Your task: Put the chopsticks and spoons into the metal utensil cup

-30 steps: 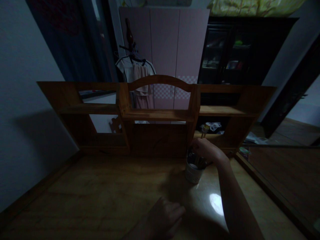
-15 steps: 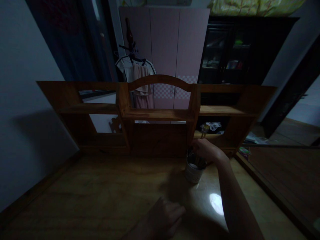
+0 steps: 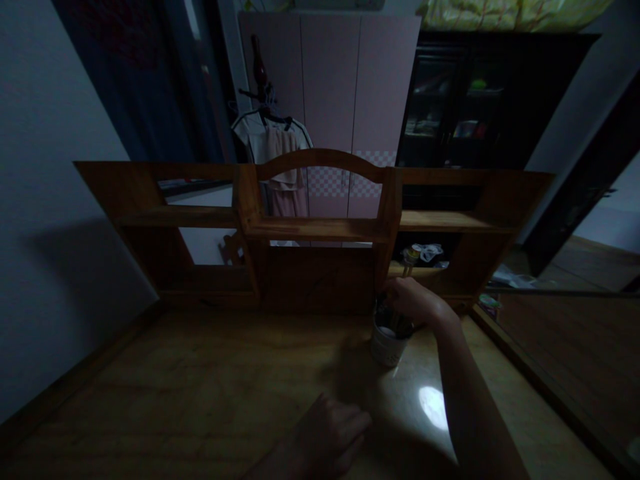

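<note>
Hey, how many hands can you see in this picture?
2. The right hand is at the top of the pale container; the left hand is nearer the camera, over the wooden tabletop. No others show.

Cup contents (image 3: 397,325) partly hidden

Bare left hand (image 3: 333,430), rounded knuckles (image 3: 326,403), bare right hand (image 3: 409,297), bare right forearm (image 3: 470,393) tapering to a slim wrist (image 3: 443,313)

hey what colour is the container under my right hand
The container looks whitish grey; the head view shows it.
</note>
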{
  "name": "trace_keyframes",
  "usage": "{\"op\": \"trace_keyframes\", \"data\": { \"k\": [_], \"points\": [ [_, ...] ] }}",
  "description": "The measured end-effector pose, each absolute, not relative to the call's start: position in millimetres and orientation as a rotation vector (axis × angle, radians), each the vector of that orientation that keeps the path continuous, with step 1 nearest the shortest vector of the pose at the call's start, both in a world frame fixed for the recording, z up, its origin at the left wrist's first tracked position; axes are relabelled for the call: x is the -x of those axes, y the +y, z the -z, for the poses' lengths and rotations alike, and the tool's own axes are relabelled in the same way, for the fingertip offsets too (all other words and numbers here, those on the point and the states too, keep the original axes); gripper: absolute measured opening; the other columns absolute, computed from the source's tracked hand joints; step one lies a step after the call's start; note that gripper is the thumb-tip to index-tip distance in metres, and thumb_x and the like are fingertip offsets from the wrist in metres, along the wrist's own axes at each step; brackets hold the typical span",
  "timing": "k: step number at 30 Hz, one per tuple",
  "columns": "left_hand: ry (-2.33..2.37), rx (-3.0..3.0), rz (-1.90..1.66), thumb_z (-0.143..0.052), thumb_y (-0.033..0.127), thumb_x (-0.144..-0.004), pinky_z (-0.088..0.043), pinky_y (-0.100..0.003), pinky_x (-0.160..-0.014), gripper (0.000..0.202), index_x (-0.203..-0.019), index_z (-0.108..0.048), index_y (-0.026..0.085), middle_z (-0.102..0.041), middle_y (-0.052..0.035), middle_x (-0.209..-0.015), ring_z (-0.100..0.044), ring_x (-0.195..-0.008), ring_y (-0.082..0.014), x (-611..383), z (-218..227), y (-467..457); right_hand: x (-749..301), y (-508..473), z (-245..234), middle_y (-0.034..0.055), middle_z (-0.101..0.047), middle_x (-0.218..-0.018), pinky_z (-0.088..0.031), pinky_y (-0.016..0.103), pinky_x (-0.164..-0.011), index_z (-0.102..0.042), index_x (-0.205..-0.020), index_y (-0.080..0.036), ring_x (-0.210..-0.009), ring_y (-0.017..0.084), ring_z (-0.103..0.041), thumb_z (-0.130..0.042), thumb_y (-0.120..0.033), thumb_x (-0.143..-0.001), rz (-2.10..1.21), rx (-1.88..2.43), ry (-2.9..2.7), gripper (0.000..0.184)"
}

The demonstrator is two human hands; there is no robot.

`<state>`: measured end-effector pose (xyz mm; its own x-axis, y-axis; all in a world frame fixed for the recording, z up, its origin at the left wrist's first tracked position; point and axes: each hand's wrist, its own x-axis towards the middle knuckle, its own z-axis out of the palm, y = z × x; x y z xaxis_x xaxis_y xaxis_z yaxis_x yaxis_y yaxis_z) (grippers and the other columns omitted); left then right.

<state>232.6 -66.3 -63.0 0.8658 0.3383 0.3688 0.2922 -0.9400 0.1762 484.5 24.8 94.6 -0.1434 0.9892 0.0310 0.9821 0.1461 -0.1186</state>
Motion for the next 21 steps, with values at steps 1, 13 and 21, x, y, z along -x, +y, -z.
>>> {"op": "trace_keyframes", "data": {
  "k": [1, 13, 21],
  "points": [
    [0.493, -2.926, -0.612, -0.047, 0.017, -0.081, -0.029, -0.031, -0.052, 0.007, -0.088, -0.049, 0.02, -0.063, 0.0019, -0.075, -0.06, -0.06, -0.0148, -232.6, 63.1, -66.3, -484.2, 24.7, -94.7, 0.0112, -0.07, -0.088, -0.037, 0.025, -0.061, -0.071, -0.093, -0.013, -0.079, 0.021, -0.066, -0.052, -0.009, -0.077, -0.107, 1.986, -2.297, 0.025],
    [0.524, -2.893, -0.553, -0.048, 0.017, -0.082, -0.031, -0.03, -0.055, 0.006, -0.087, -0.05, 0.019, -0.063, 0.0022, -0.077, -0.06, -0.063, -0.0146, -232.6, 59.5, -67.5, -483.2, 23.4, -95.9, 0.0104, -0.07, -0.087, -0.035, 0.024, -0.059, -0.07, -0.091, -0.013, -0.078, 0.019, -0.065, -0.051, -0.006, -0.076, -0.088, 2.0, -2.293, 0.026],
    [0.546, -2.873, -0.514, -0.049, 0.018, -0.083, -0.03, -0.03, -0.057, 0.007, -0.089, -0.051, 0.02, -0.064, 0.002, -0.078, -0.061, -0.065, -0.0155, -231.3, 61.1, -67.9, -483.5, 23.1, -95.9, 0.0092, -0.069, -0.083, -0.034, 0.024, -0.057, -0.07, -0.088, -0.013, -0.072, 0.018, -0.063, -0.054, -0.009, -0.077, -0.1, 2.001, -2.295, 0.02]
  ]
}}
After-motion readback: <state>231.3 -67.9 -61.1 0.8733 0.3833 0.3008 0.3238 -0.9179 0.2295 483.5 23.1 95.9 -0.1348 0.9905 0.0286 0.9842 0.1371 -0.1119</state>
